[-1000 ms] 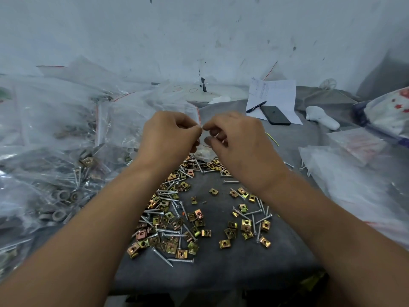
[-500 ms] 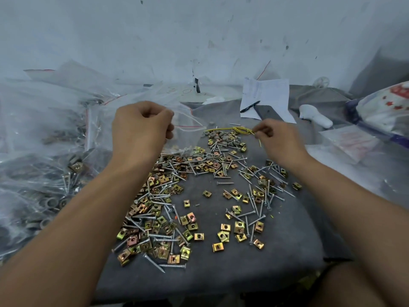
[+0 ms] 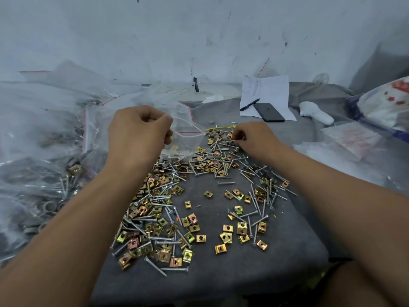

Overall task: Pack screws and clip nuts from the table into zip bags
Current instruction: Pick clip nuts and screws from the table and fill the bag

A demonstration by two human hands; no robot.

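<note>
My left hand (image 3: 138, 134) grips the top edge of a small clear zip bag (image 3: 188, 140) with a red line at its mouth; the bag hangs open above the table with a few parts in its bottom. My right hand (image 3: 252, 138) reaches into the far end of the pile, fingers curled and pinching at small parts there; what it holds is hidden. Gold clip nuts (image 3: 192, 220) and silver screws (image 3: 163, 238) lie scattered over the grey cloth (image 3: 221, 275). Small grey round spacers (image 3: 218, 135) sit near my right fingers.
A heap of filled clear bags (image 3: 39, 162) covers the left side. At the back lie a paper sheet (image 3: 267, 89), a pen (image 3: 249, 105) and a black phone (image 3: 269, 112). More plastic bags (image 3: 345, 138) and a white object (image 3: 316, 113) are on the right. The cloth's front edge is close to me.
My hands, together at the bag's mouth a second ago, have separated. The right hand went right to the far pile and has lowered onto the parts; the left keeps holding the bag.
</note>
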